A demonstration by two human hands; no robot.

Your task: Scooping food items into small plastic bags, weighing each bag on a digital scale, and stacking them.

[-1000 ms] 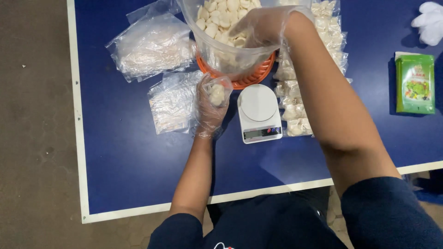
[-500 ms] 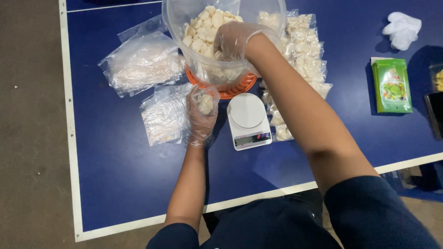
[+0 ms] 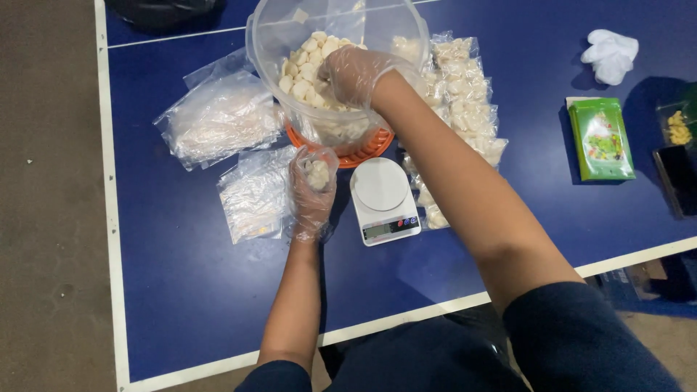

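Observation:
A large clear plastic tub (image 3: 287,33) with an orange base holds many pale white pieces (image 3: 308,62). My right hand (image 3: 356,72), in a thin clear glove, reaches into the tub and closes around some pieces. My left hand (image 3: 312,192), also gloved, holds a small clear bag (image 3: 317,174) with a few white pieces in it, just in front of the tub. A small white kitchen scale (image 3: 383,199) sits right of my left hand.
Everything lies on a blue table with a white edge line (image 3: 105,218). Empty clear bags (image 3: 218,120) lie left of the tub, filled bags (image 3: 465,109) to its right. A green packet (image 3: 600,138), a white crumpled glove (image 3: 610,52) and a dark tray (image 3: 679,167) lie far right.
The view has shifted, so the table sits lower and more to the right in frame. My right hand has gone deeper into the tub. My left hand keeps the small bag.

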